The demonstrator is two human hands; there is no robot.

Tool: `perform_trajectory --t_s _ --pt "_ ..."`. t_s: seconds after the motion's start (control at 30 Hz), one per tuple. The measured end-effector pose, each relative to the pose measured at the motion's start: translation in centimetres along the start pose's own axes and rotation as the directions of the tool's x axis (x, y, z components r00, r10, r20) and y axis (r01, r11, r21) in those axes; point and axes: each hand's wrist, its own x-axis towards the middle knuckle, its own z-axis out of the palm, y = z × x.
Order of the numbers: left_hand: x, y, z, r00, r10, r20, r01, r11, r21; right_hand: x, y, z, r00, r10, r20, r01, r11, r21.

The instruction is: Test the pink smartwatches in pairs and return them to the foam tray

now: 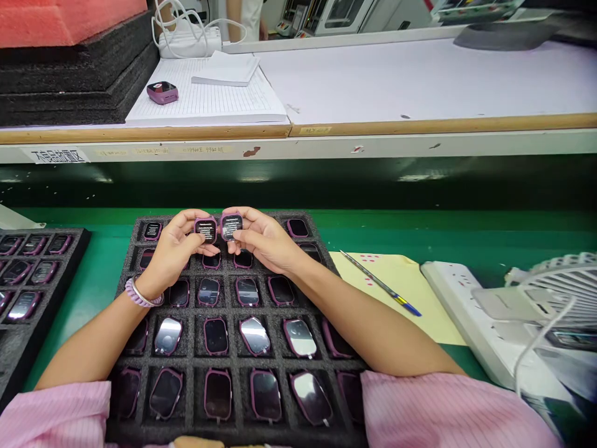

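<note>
My left hand (180, 239) is closed on a purple-framed smartwatch case (206, 229) whose dark screen shows lines of white text. Right beside it, my right hand (261, 235) grips a second smartwatch case (231, 226), also lit with white text. Both are held up side by side over the back rows of a black foam tray (189, 361). In the tray's square pockets lie many more purple watch cases, such as a dark one (217, 394) at the front. My hands and forearms cover part of the back rows.
At the left lies another foam tray (51, 292) with watch cases. Right of the main tray are yellow paper (405, 274), a pen (380, 283), a white power strip (457, 298) and a small fan (559, 292). The shelf above holds foam blocks (69, 68), a notebook (177, 112) and one watch case (163, 93).
</note>
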Motion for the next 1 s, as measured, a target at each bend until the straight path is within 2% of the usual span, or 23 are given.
perform_trajectory --t_s 0.6,1.0 --pt "-0.07 -0.22 0.01 0.999 0.04 0.007 -0.04 0.998 0.051 -0.09 -0.18 0.17 0.999 -0.023 0.022 0.024 0.999 -0.044" --pt "-0.18 -0.02 0.17 1.0 0.008 0.018 -0.009 1.0 0.028 0.1 0.11 0.06 0.999 -0.052 0.004 0.052 0.996 -0.074"
